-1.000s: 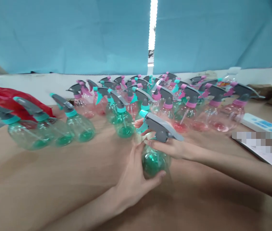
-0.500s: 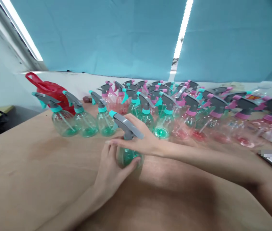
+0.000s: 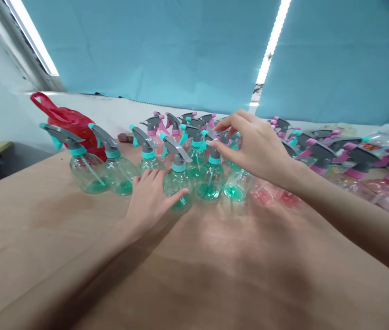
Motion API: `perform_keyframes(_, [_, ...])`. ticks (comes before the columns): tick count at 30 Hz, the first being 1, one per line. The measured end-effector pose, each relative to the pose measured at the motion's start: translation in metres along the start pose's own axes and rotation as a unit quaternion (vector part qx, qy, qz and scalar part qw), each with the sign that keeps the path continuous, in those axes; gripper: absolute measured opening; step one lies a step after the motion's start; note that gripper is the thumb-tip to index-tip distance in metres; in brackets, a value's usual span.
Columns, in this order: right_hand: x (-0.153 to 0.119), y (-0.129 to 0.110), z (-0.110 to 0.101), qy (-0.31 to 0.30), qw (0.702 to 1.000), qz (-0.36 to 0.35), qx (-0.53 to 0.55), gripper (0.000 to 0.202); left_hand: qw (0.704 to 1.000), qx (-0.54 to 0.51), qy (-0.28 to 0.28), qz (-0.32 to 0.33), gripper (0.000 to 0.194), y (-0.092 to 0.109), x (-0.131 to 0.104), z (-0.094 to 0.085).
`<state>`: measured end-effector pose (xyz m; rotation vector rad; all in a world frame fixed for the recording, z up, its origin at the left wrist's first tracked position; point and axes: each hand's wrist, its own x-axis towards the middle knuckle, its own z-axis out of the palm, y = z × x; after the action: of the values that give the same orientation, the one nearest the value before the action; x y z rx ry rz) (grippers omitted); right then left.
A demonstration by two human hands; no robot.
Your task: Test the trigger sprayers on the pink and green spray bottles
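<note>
Translucent green spray bottle, grey head, turquoise collar, turquoise nozzle directed left, upright on the surface, 1 matching green bottle just to its right, also upright

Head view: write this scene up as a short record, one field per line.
Left hand: cupped around the side of a teal-collared spray bottle, thumb across its front
Right hand: raised, thumb and fingers apart near the grey head of the next bottle; contact unclear
Left of the left hand's bottle: three more teal-collared bottles
Far right: pink-collared bottles
Behind the left-hand row: red bag
Surface: brown tabletop
Backdrop: blue sheet
</note>
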<state>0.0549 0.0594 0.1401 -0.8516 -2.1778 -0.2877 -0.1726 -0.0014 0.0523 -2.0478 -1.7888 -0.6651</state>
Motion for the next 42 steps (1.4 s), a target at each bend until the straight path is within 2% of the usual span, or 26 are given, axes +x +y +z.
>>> perform_keyframes(3, [0.006,0.002,0.005,-0.009,0.996,0.035,-0.087,0.031,0.999,0.027,0.005,0.016,0.046,0.0,0.01,0.004])
perform_keyframes(9, [0.018,-0.002,0.018,-0.083,0.983,0.092,-0.139,0.048,0.996,0.076,-0.007,0.037,0.05,-0.005,0.028,0.008])
perform_keyframes(12, [0.022,-0.001,0.023,-0.087,0.984,0.096,-0.124,0.05,0.996,0.08,-0.014,0.046,0.051,-0.007,0.033,0.008])
perform_keyframes(17, [0.025,0.006,0.031,-0.04,0.99,0.117,-0.061,0.051,0.998,0.042,-0.013,0.051,0.049,-0.008,0.037,0.008])
perform_keyframes(22, [0.024,0.012,0.034,-0.079,0.989,0.107,-0.063,0.047,0.998,0.039,-0.011,0.051,0.048,-0.012,0.039,0.008])
perform_keyframes(33, [0.021,0.018,0.033,-0.132,0.986,0.083,-0.051,0.033,0.996,0.073,0.004,0.046,0.057,-0.009,0.038,0.013])
perform_keyframes(36, [0.02,0.018,0.032,-0.129,0.988,0.078,-0.018,0.03,0.996,0.075,0.024,0.04,0.06,-0.001,0.033,0.005])
perform_keyframes(39, [0.017,0.017,0.029,-0.133,0.988,0.072,0.017,0.032,0.996,0.055,0.052,0.049,0.055,0.013,0.02,-0.008])
perform_keyframes(40, [0.015,0.016,0.027,-0.134,0.988,0.072,0.025,0.034,0.996,0.034,0.068,0.056,0.052,0.018,0.015,-0.011])
perform_keyframes(42, [0.01,0.012,0.022,-0.139,0.987,0.076,0.039,0.041,0.994,-0.043,0.057,0.082,0.052,0.029,0.004,-0.015])
